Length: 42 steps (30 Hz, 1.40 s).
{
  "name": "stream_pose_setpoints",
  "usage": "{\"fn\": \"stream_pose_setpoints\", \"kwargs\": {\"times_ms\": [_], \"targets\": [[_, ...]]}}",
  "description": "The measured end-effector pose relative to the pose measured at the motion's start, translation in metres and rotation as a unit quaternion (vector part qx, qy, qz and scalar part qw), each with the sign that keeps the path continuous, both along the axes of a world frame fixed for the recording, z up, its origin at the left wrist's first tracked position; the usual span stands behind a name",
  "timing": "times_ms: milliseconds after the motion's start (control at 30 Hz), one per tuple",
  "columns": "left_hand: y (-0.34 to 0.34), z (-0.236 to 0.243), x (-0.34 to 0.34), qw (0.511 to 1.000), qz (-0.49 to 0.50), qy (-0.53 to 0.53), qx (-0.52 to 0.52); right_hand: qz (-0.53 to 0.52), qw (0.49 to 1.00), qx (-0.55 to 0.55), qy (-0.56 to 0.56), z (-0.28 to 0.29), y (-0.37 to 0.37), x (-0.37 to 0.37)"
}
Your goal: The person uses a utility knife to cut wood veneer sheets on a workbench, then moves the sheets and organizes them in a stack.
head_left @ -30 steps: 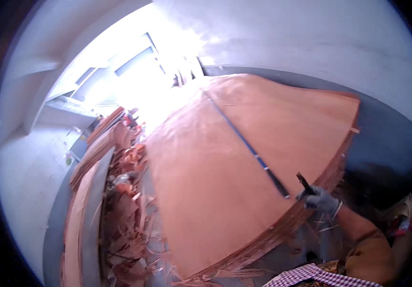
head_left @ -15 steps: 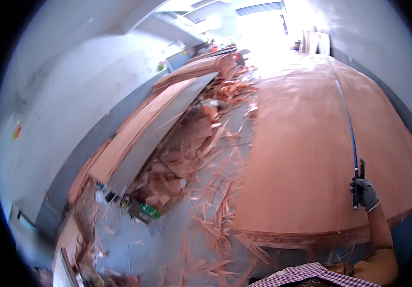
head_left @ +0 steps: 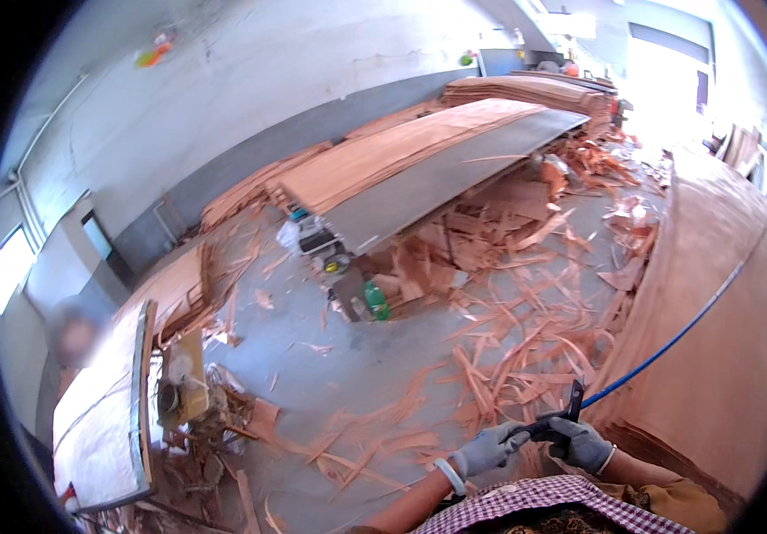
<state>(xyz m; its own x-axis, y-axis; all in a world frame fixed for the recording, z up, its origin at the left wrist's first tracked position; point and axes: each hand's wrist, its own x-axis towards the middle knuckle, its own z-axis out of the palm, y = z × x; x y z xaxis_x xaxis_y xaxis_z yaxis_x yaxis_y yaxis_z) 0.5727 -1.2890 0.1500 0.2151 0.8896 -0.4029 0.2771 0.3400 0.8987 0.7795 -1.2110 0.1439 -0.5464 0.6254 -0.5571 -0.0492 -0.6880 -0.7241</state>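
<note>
A long, thin blue rod (head_left: 668,356) with a black handle reaches from my hands to the right, over a tall stack of reddish veneer sheets (head_left: 713,294). My right hand (head_left: 582,445), in a grey glove, is closed round the rod near its handle. A short black tool (head_left: 574,400) sticks up from the same grip; its exact kind cannot be told. My left hand (head_left: 488,449), gloved as well, has its fingers closed on the end of the black handle. Both hands are close together at the near left edge of the stack.
Veneer scraps (head_left: 508,356) litter the grey floor. A low stack of sheets (head_left: 419,156) with a grey board lies across the room, a green bottle (head_left: 376,301) by its near end. At left stands a light-topped table (head_left: 103,436) beside a machine, with a blurred person (head_left: 76,334) behind it.
My view has turned left, so the veneer stack now sits at the right edge. My left hand has come into view and taken the handle's end. The rod has swung from pointing ahead to pointing right.
</note>
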Motion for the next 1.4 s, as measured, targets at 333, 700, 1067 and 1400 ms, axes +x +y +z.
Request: {"fn": "stream_pose_setpoints", "kwargs": {"times_ms": [333,700,1067,1400], "targets": [[-0.042,-0.111,-0.28,0.991,0.056,0.097,0.077,-0.164,0.979,-0.065,0.103,-0.071,0.136,-0.133],[-0.055,-0.098,-0.494,0.875,0.099,0.467,-0.082,0.183,0.981,-0.041,0.049,-0.048,0.191,-0.481],[-0.085,-0.123,-0.703,0.817,0.369,0.443,0.022,0.358,0.927,0.085,0.069,-0.034,0.208,-0.821],[0.001,-0.07,-0.952,0.846,0.429,0.314,0.031,0.141,0.98,0.137,0.008,-0.047,0.23,-1.03]]}}
